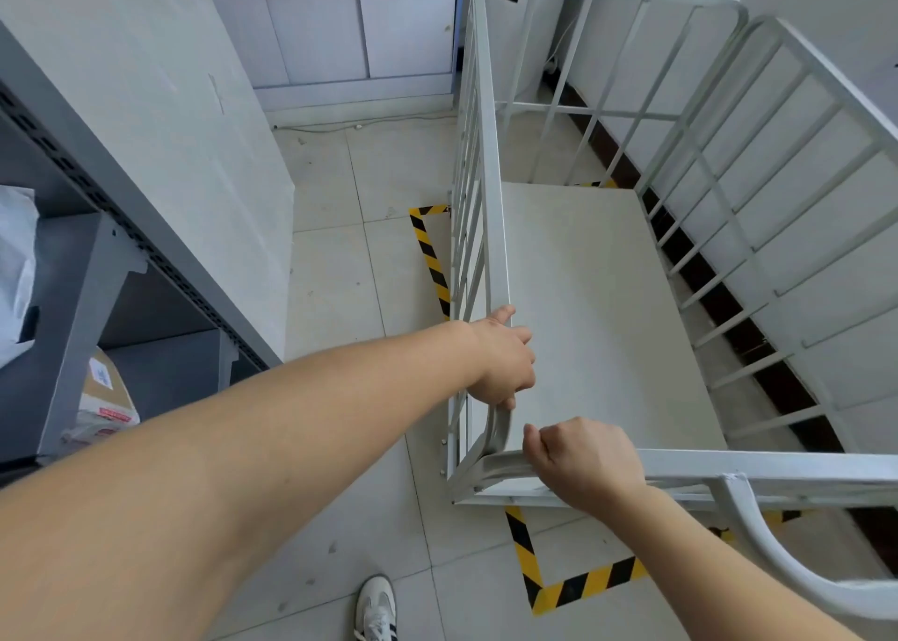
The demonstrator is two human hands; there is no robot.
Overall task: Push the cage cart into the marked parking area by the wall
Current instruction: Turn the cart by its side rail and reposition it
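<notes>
The white cage cart (602,300) stands against the right wall, its flat deck bare and barred side panels rising around it. Yellow-and-black floor tape (573,587) marks the parking area; strips show at the cart's left side and near front corner, and the deck sits over the marked zone. My left hand (500,358) grips the top rail of the left side panel near its near corner. My right hand (583,465) is closed over the near top rail just right of that corner.
A grey metal shelf rack (87,261) with a cardboard box and white bag stands on the left. A white partition (184,106) runs beside it. Pale cabinets (359,33) close the far end. My white shoe (374,611) is on the tiled floor.
</notes>
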